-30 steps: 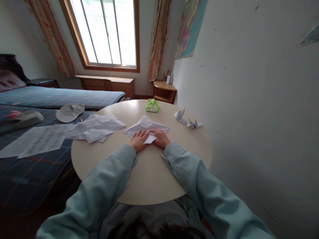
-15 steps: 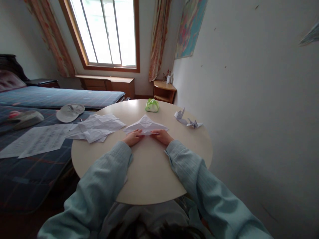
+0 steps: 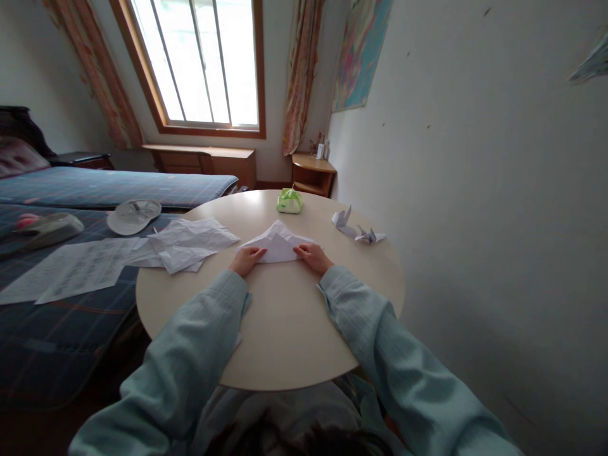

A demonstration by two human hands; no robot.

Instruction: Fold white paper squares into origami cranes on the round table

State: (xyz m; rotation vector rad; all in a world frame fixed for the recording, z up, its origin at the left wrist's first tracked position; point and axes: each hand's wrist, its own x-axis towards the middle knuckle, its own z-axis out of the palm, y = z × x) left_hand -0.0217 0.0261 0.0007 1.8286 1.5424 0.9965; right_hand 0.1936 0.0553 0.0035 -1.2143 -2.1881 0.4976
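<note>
A folded sheet of white paper (image 3: 277,248) lies on the round table (image 3: 285,329), its peak pointing away from me and a smaller triangular layer showing at its middle. My left hand (image 3: 247,258) pinches its left part, thumb on top. At the right part, my right hand (image 3: 313,256) grips the paper the same way. The fingers underneath are hidden by the sheet and the hands.
Crumpled white sheets (image 3: 190,240) lie at the table's left, beside printed sheets (image 3: 76,266) on the bed. Two folded paper figures (image 3: 342,220) stand at the right. A green tissue pack (image 3: 289,201) sits at the far edge. A wall (image 3: 475,221) rises on the right.
My hands have moved slightly apart along the paper. Its near part now lies flatter, and the triangular middle layer shows plainly between my hands.
</note>
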